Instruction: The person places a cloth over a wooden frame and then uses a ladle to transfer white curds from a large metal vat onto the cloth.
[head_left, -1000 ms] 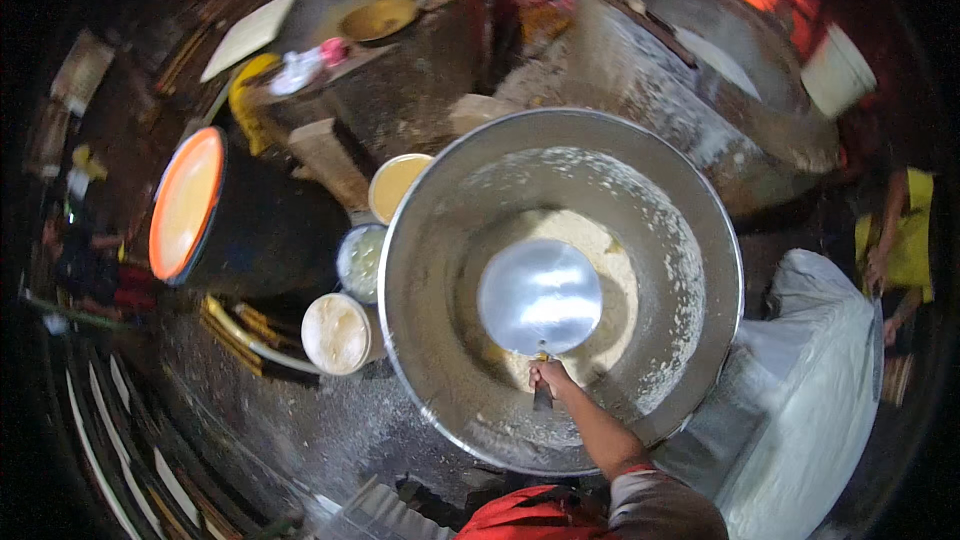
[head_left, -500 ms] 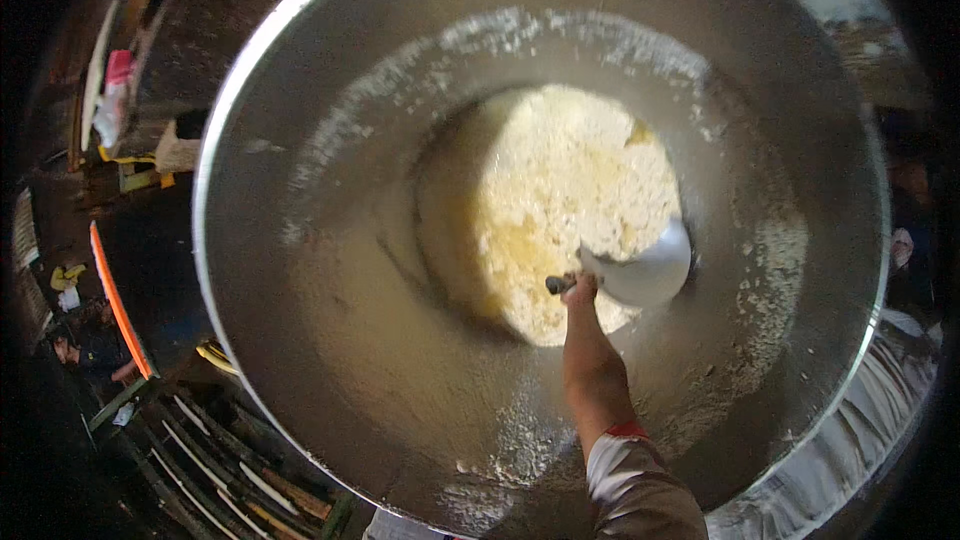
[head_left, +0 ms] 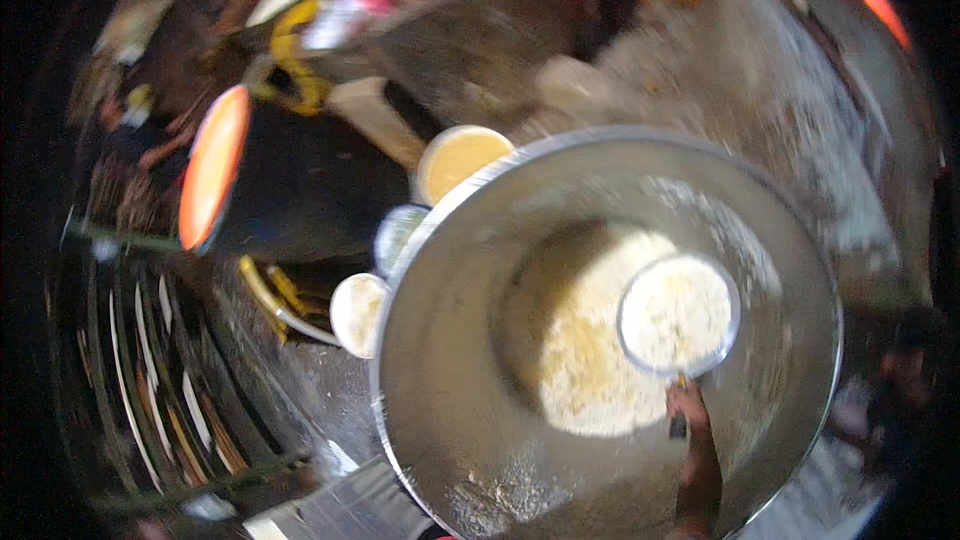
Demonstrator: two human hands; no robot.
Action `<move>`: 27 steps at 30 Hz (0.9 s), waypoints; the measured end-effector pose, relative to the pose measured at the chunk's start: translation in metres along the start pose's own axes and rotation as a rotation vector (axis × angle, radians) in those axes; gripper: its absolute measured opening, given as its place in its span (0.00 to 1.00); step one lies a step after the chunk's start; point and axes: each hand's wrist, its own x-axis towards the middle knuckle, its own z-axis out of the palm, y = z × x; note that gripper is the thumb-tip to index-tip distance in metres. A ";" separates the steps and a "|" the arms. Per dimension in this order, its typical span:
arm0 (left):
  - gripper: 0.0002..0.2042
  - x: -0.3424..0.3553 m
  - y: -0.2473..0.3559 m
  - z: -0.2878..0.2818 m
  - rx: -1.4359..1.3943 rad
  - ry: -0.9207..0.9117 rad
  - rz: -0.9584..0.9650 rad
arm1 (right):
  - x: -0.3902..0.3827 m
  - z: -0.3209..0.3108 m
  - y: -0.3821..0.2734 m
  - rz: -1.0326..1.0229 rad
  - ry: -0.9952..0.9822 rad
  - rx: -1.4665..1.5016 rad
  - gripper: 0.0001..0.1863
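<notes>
My right hand [head_left: 687, 402] is closed around the handle of a round metal ladle [head_left: 737, 315]. Pale, frothy, lumpy stuff fills its bowl. The ladle hangs over the right part of a big, deep metal vat [head_left: 440, 360]. At the vat's bottom lies more of the whitish mixture [head_left: 580, 370], with yellowish patches. Pale residue clings to the vat's inner walls. My left hand is outside the picture.
Beside the vat's left rim stand a container of yellow stuff [head_left: 465, 165] and a white-topped container [head_left: 358, 315]. A bright orange oval [head_left: 215, 170] glows farther left, above a rack of long sticks [head_left: 150, 370]. People are at left [head_left: 150, 145] and right [head_left: 890, 390].
The ladle has come up out of the mixture, now full, and moved right with my right hand. My view has swung left, bringing the containers beside the vat into sight.
</notes>
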 end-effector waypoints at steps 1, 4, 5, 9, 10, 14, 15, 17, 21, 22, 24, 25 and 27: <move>0.11 0.001 -0.029 -0.002 -0.035 -0.011 0.012 | -0.020 0.003 -0.023 -0.036 -0.103 -0.097 0.04; 0.12 -0.014 -0.162 0.006 -0.189 0.007 -0.019 | -0.068 0.076 -0.092 0.083 -0.208 -0.138 0.07; 0.12 -0.021 -0.216 0.017 -0.271 0.010 -0.028 | -0.089 0.099 -0.108 0.052 -0.317 -0.113 0.08; 0.17 -0.054 -0.399 0.101 -0.323 0.092 -0.090 | -0.172 0.284 -0.163 0.165 -0.141 -0.762 0.06; 0.23 -0.043 -0.358 0.111 -0.484 0.069 0.064 | -0.189 0.318 -0.167 0.105 -0.151 -0.817 0.07; 0.28 -0.053 -0.430 0.164 -0.610 0.254 -0.287 | -0.232 0.489 -0.119 0.126 -0.431 -1.031 0.08; 0.30 -0.064 -0.464 0.184 -0.733 0.293 -0.407 | -0.246 0.524 -0.094 0.153 -0.512 -1.085 0.09; 0.34 -0.069 -0.474 0.201 -0.825 0.728 -0.632 | -0.276 0.583 -0.053 0.149 -0.598 -1.182 0.09; 0.36 -0.100 -0.560 0.218 -1.143 1.026 -0.805 | -0.332 0.687 0.047 0.244 -0.842 -1.333 0.11; 0.36 -0.101 -0.569 0.193 -1.132 1.073 -0.797 | -0.347 0.706 0.070 0.247 -0.864 -1.355 0.11; 0.36 -0.116 -0.593 0.166 -1.215 1.011 -0.735 | -0.379 0.745 0.124 0.296 -0.939 -1.388 0.12; 0.36 -0.122 -0.605 0.153 -1.252 0.977 -0.697 | -0.393 0.765 0.152 0.329 -0.974 -1.406 0.12; 0.34 -0.141 -0.610 0.100 -1.565 0.657 -0.394 | -0.425 0.799 0.201 0.356 -1.020 -1.409 0.13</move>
